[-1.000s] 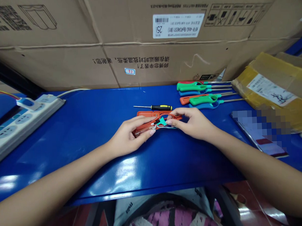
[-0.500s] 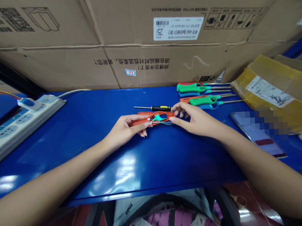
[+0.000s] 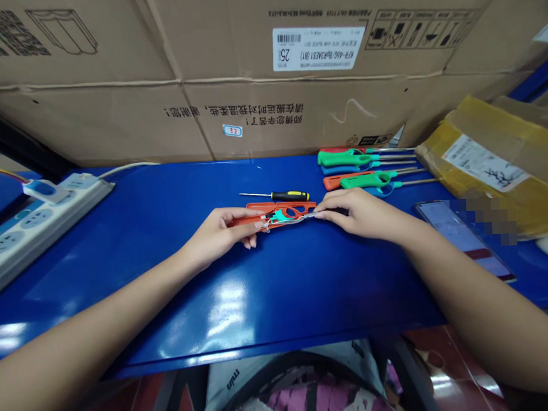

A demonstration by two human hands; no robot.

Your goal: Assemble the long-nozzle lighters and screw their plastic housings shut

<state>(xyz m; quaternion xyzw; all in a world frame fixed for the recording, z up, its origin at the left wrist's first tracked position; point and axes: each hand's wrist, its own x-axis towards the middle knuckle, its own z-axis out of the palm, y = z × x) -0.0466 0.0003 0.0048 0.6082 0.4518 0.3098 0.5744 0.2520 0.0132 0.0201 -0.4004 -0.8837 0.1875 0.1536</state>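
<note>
My left hand is closed around the handle end of an opened orange stick lighter. Its inside faces up and shows a teal trigger and thin pale wires. At the lighter's right end, thumb and fingers of my right hand pinch a thin greyish piece; its far end is hidden by the fingers. Another orange shell part shows just behind the lighter in my left hand. Beyond that lies a black-and-yellow screwdriver, its tip pointing left.
Several stick lighters in green, blue, orange and red lie at the back right. Beside them are a yellow-taped package and a phone. A power strip stands at the left. A large cardboard box walls off the back.
My right fingers have closed together on the thin greyish piece at the lighter's right end. My left hand keeps its hold. The whole view has shifted slightly.
</note>
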